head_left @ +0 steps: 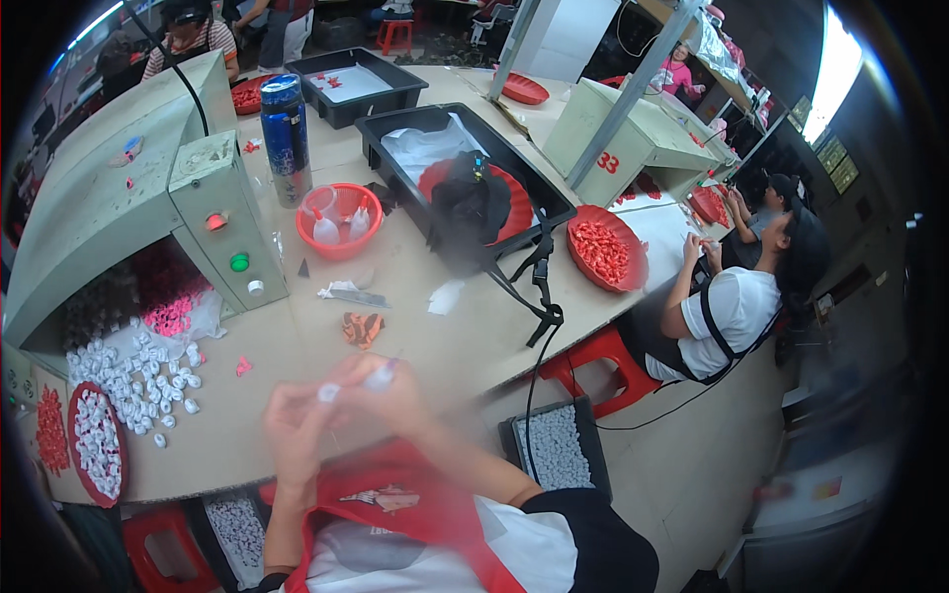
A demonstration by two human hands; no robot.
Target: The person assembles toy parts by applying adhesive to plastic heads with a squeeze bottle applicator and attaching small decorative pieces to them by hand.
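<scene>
My left hand and my right hand are raised close together above the near edge of the tan worktable. Both are blurred. The left fingertips pinch a small white plastic piece. My right hand pinches another small pale piece right beside it. The two pieces almost touch. A pile of small white pieces lies on the table to my left, below the green machine.
A red bowl of white pieces sits far left. A red bowl with bottles, a blue flask, black trays and a red dish of red pieces stand further back. A seated person works at the right.
</scene>
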